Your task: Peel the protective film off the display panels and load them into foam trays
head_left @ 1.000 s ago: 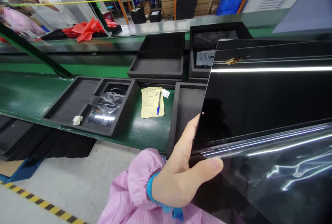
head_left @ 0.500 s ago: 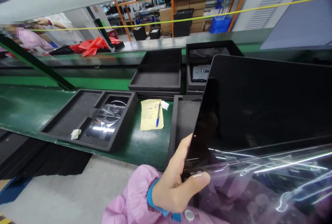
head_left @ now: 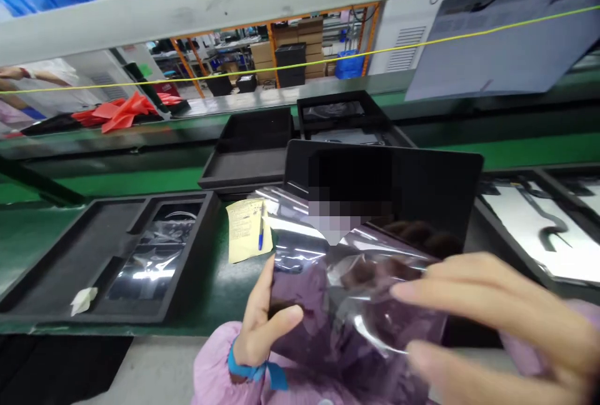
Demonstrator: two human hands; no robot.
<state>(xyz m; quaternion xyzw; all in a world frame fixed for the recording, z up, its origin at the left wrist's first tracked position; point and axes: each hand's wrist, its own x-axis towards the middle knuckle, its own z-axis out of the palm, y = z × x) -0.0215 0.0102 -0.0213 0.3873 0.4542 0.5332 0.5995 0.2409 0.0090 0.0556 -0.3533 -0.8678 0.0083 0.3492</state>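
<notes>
A glossy black screen panel [head_left: 438, 183] is tilted up in front of me. Clear plastic film [head_left: 300, 242] lies loosely over its lower part, wrinkled and shining with reflections. My left hand [head_left: 265, 333] grips the panel's lower left edge, thumb on the front and fingers behind. Over the right side of the film is my right hand [head_left: 506, 324], slightly blurred, its fingers and thumb apart. Its fingertips are close to the film; whether they touch it I cannot tell.
On the green bench [head_left: 220, 295] are a black foam tray [head_left: 173, 302] holding a film-covered part, a yellow note [head_left: 244, 230] and a blue pen [head_left: 261, 230]. Further black trays [head_left: 255, 161] stand behind. White panels [head_left: 529, 224] lie at right. A grey beam [head_left: 225, 5] crosses above.
My right hand has come into view over the film at the right. The panel, held by my left hand, now appears farther left and lower, and the view has turned right.
</notes>
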